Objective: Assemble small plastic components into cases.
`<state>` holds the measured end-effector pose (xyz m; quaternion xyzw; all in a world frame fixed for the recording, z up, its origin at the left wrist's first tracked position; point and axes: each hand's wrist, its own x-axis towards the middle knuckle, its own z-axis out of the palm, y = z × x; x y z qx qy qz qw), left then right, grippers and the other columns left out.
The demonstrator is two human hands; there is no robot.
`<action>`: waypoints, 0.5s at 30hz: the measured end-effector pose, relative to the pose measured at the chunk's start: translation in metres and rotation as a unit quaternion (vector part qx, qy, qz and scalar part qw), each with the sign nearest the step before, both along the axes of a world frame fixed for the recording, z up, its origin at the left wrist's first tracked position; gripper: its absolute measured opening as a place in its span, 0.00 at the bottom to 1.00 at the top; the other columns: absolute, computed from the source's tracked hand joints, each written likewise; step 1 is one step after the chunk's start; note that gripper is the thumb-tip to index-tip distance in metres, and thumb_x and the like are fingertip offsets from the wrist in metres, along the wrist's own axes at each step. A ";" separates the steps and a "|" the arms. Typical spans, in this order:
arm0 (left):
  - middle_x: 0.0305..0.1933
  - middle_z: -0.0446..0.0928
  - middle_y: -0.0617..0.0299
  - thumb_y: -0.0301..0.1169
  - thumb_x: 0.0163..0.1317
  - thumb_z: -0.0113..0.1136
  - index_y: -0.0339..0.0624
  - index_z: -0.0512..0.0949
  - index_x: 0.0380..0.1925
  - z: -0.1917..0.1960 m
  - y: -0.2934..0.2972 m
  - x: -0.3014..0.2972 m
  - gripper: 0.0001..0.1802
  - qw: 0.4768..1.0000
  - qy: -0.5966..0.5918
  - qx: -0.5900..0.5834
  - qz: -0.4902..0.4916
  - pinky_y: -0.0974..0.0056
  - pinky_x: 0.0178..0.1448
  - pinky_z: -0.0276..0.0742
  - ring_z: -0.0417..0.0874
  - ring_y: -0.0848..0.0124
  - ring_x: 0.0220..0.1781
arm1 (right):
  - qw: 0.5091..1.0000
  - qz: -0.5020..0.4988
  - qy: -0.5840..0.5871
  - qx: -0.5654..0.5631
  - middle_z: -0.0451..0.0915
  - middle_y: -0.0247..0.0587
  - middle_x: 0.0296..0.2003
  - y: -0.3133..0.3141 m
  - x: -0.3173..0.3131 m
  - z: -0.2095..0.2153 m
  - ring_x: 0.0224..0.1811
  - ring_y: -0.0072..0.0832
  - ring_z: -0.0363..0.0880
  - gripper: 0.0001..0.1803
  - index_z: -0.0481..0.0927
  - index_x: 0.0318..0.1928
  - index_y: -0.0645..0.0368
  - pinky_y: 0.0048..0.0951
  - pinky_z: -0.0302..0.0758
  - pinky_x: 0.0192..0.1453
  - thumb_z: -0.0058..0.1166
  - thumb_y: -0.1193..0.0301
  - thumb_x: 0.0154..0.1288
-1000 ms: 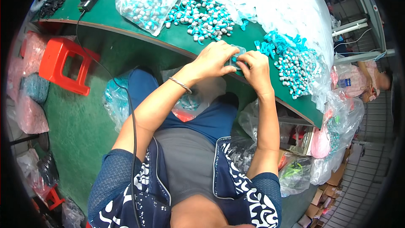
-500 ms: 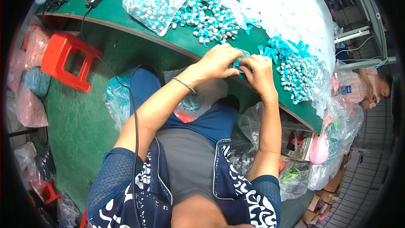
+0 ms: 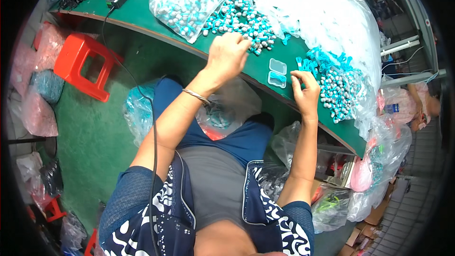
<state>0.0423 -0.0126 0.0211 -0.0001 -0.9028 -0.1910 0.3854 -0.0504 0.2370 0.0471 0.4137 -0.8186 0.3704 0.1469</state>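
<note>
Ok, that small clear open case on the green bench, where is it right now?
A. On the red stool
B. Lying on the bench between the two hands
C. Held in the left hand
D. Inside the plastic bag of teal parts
B: the small clear case lies open on the green bench, between the left hand, which reaches into the loose pile of teal and silver parts, and the right hand.

Bright, even overhead light, glare on the clear plastic bags (image 3: 327, 14), heavy fisheye bending, black vignette.
</note>
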 end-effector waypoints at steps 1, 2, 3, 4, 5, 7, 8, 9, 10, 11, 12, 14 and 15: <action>0.35 0.77 0.59 0.27 0.49 0.68 0.45 0.81 0.37 -0.002 -0.005 -0.002 0.13 1.000 -0.016 -0.012 0.007 0.54 0.43 0.74 0.79 0.58 0.41 | 1.000 -0.017 -0.012 -0.005 0.83 0.41 0.33 0.006 0.000 -0.001 0.30 0.29 0.80 0.07 0.83 0.37 0.62 0.27 0.75 0.35 0.60 0.82 0.58; 0.34 0.77 0.59 0.27 0.49 0.68 0.45 0.81 0.35 -0.005 -0.009 -0.001 0.11 0.999 -0.031 -0.025 0.015 0.54 0.43 0.73 0.79 0.58 0.41 | 0.999 -0.023 -0.017 -0.016 0.82 0.41 0.32 0.009 0.001 -0.004 0.30 0.28 0.80 0.06 0.84 0.37 0.62 0.26 0.75 0.35 0.60 0.82 0.59; 0.34 0.77 0.59 0.27 0.50 0.67 0.44 0.81 0.34 -0.006 -0.011 -0.002 0.10 0.998 -0.042 -0.037 0.021 0.54 0.43 0.73 0.79 0.58 0.41 | 0.999 -0.032 -0.019 -0.028 0.82 0.41 0.32 0.014 0.000 -0.007 0.30 0.27 0.80 0.06 0.84 0.37 0.62 0.26 0.75 0.35 0.60 0.82 0.59; 0.34 0.76 0.59 0.27 0.50 0.67 0.44 0.81 0.33 -0.005 -0.011 -0.002 0.09 0.997 -0.047 -0.049 0.020 0.54 0.43 0.73 0.79 0.58 0.42 | 0.998 -0.044 -0.020 -0.037 0.82 0.41 0.32 0.021 -0.001 -0.010 0.30 0.26 0.79 0.06 0.84 0.37 0.62 0.25 0.75 0.35 0.60 0.81 0.60; 0.34 0.76 0.59 0.28 0.51 0.67 0.43 0.80 0.32 -0.005 -0.010 -0.002 0.08 0.998 -0.041 -0.043 0.000 0.54 0.43 0.73 0.79 0.57 0.40 | 0.997 -0.050 -0.015 -0.053 0.82 0.41 0.31 0.028 -0.004 -0.012 0.30 0.25 0.79 0.06 0.84 0.37 0.62 0.25 0.75 0.35 0.60 0.82 0.59; 0.34 0.76 0.58 0.28 0.53 0.67 0.42 0.79 0.32 -0.002 -0.004 -0.001 0.07 0.998 -0.019 0.031 -0.060 0.54 0.42 0.74 0.79 0.56 0.40 | 0.993 -0.110 -0.011 -0.048 0.82 0.41 0.30 0.045 -0.010 -0.015 0.29 0.26 0.79 0.06 0.84 0.37 0.62 0.26 0.75 0.35 0.60 0.81 0.59; 0.33 0.76 0.56 0.29 0.56 0.67 0.41 0.79 0.31 0.000 0.003 -0.002 0.06 0.993 -0.032 0.081 -0.081 0.54 0.41 0.75 0.80 0.55 0.38 | 0.987 -0.154 0.015 -0.050 0.83 0.41 0.31 0.054 -0.016 -0.017 0.29 0.27 0.80 0.05 0.85 0.37 0.61 0.27 0.75 0.35 0.60 0.80 0.60; 0.33 0.76 0.56 0.29 0.56 0.67 0.41 0.79 0.31 0.000 0.009 -0.003 0.07 0.990 -0.057 0.094 -0.090 0.54 0.41 0.75 0.80 0.55 0.38 | 0.978 -0.196 0.040 -0.051 0.83 0.41 0.31 0.064 -0.023 -0.020 0.29 0.28 0.81 0.05 0.85 0.37 0.61 0.28 0.76 0.35 0.60 0.79 0.60; 0.33 0.76 0.56 0.30 0.57 0.67 0.41 0.79 0.31 0.000 0.014 -0.002 0.07 0.986 -0.082 0.107 -0.095 0.54 0.41 0.76 0.80 0.55 0.37 | 0.973 -0.225 0.048 -0.015 0.84 0.42 0.32 0.070 -0.031 -0.019 0.29 0.32 0.82 0.05 0.85 0.37 0.60 0.31 0.77 0.35 0.60 0.77 0.60; 0.33 0.76 0.56 0.30 0.57 0.67 0.41 0.79 0.31 -0.001 0.019 -0.002 0.07 0.982 -0.108 0.119 -0.099 0.54 0.41 0.76 0.80 0.55 0.37 | 0.967 -0.254 0.029 -0.005 0.84 0.41 0.32 0.075 -0.035 -0.020 0.31 0.35 0.82 0.05 0.85 0.37 0.57 0.35 0.76 0.37 0.60 0.74 0.60; 0.33 0.77 0.55 0.32 0.58 0.66 0.41 0.79 0.31 -0.001 0.022 -0.004 0.07 0.983 -0.125 0.101 -0.084 0.53 0.42 0.76 0.81 0.54 0.37 | 0.961 -0.268 0.064 0.026 0.83 0.39 0.32 0.078 -0.042 -0.021 0.33 0.35 0.82 0.05 0.85 0.37 0.56 0.37 0.75 0.38 0.60 0.73 0.61; 0.33 0.77 0.55 0.32 0.58 0.65 0.42 0.80 0.31 -0.003 0.025 -0.009 0.07 0.988 -0.119 0.079 -0.065 0.53 0.42 0.76 0.81 0.54 0.38 | 0.949 -0.272 0.145 0.065 0.82 0.35 0.32 0.080 -0.056 -0.024 0.39 0.37 0.80 0.04 0.85 0.36 0.50 0.42 0.70 0.42 0.60 0.70 0.61; 0.34 0.78 0.55 0.32 0.59 0.65 0.42 0.80 0.32 -0.004 0.024 -0.009 0.06 0.989 -0.118 0.066 -0.052 0.53 0.42 0.77 0.82 0.54 0.38 | 0.945 -0.271 0.158 0.094 0.82 0.35 0.33 0.075 -0.061 -0.023 0.40 0.37 0.80 0.04 0.85 0.37 0.50 0.43 0.69 0.43 0.60 0.71 0.61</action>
